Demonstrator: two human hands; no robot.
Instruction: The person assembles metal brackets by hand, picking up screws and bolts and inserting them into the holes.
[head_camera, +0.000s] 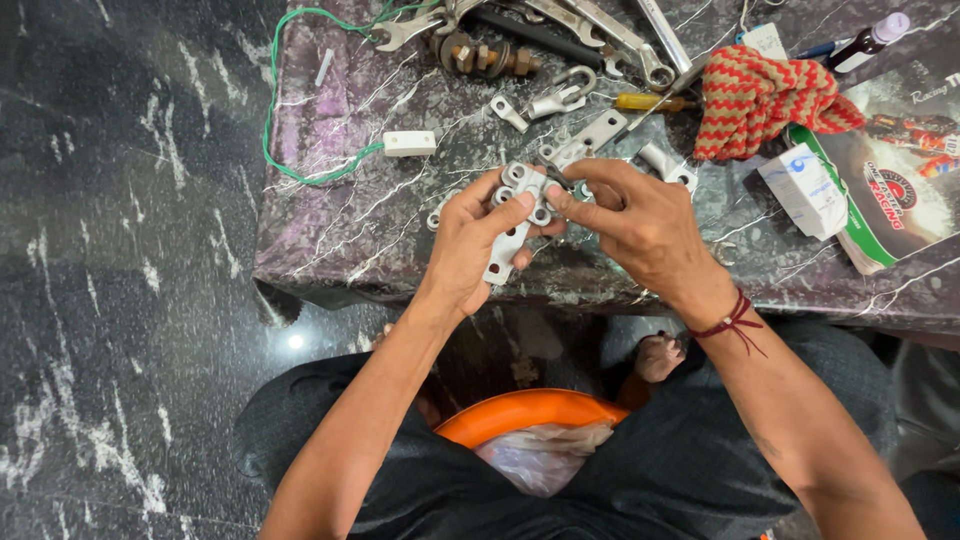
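Left hand (470, 245) curled tight round bundle of flat metal plates (512, 225), thumb pressing on top, plates poking out below fist. Right hand (640, 225) pinches same bundle from other side, fingertips (560, 200) closed on upper end. Where fingers overlap, plate count hard to make out. Just beyond knuckles: loose metal brackets (590, 135), wrenches (610, 30). Right of right hand: red zigzag cloth (760, 95), partly covering tools.

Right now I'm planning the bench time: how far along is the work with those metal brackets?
Done: nothing looks finished. In hand: the left hand grips a stack of grey metal brackets while the right hand pinches its top. Left: loose brackets lie on the table near the spanners.
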